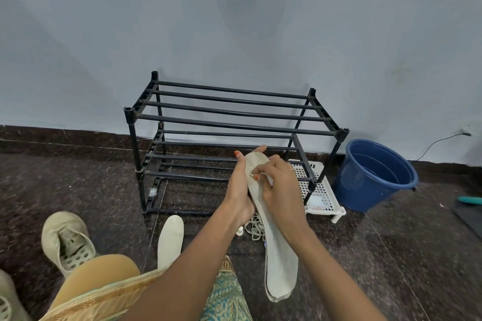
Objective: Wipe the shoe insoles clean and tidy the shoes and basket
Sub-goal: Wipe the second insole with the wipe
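A pale blue-grey painted wall (234,21) fills the upper half of the view, and a dark speckled stone floor (78,185) lies below it. A black two-tier shoe rack of round tubes (234,126) stands against the wall with bare shelves. Just right of it sits a round blue plastic bucket (349,190), tilted in this wide view. A white perforated plastic basket (326,210) rests on the floor between the rack's right legs and the bucket, partly under the rack.

A long, worn beige fabric insole (279,263) is held up in front of the rack, with one end high between the hands and the other hanging down toward the person's lap. At the left a beige shoe with a holed footbed (67,240) lies on the floor, and part of a second such shoe (7,300) shows in the bottom corner. A cream second insole (170,237) lies flat between the shoe and the arms.

The left hand (238,190) has its grip closed round the held insole's upper end, thumb on the near edge. The right hand (281,187) curls its grip on what looks like a small white cloth (268,177), pressed to the insole's face. A loose heap of pale shoelaces (257,227) lies on the floor beneath the hands.
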{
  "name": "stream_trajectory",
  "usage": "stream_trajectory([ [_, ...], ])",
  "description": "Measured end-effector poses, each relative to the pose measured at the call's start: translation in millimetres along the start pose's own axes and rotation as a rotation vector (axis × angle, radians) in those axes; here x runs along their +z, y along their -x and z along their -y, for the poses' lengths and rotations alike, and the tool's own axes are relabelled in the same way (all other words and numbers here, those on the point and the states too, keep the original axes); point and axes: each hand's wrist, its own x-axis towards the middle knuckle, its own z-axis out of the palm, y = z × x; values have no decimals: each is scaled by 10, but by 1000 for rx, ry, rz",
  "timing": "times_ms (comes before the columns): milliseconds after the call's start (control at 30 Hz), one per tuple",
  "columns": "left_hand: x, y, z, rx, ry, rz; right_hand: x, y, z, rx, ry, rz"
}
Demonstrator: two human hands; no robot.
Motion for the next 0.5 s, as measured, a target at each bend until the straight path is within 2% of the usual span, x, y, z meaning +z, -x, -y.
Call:
stream_trajectory([
  [233,4,-2,10,28,25,26,-31,-66,-137,48,83,-115],
  [500,5,-14,10,28,-4,17,55,-8,-37,72,-55,-21],
])
